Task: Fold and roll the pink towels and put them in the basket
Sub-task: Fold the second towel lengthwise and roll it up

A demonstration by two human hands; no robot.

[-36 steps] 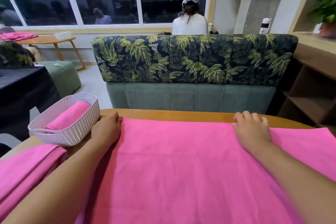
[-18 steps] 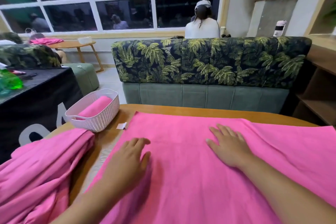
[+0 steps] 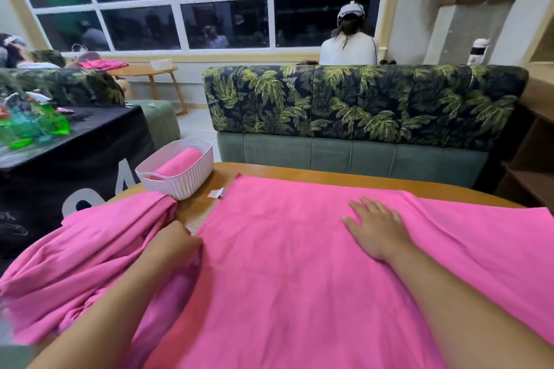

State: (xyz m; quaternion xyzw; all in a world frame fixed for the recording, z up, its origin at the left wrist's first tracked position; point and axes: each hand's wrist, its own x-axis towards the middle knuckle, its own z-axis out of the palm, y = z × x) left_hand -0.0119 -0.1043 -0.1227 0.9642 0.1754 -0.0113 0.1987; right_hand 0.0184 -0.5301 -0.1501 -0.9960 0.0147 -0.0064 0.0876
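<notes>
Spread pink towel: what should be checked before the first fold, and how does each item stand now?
1. Spread towel lies flat on the table: ok.
2. Right hand rests flat on it, fingers straight: ok.
3. Left hand grips its left edge: cannot tell; fingers curl there, grip hidden.
4. Bunched towel clear of that edge: not ok; it crowds that hand.
5. Basket has room beside the rolled towel: ok.

Setting: shared lounge.
We see a leaf-print sofa (image 3: 359,105), a paned window (image 3: 224,21), a side table (image 3: 144,70), 1 seated person (image 3: 349,48).
</notes>
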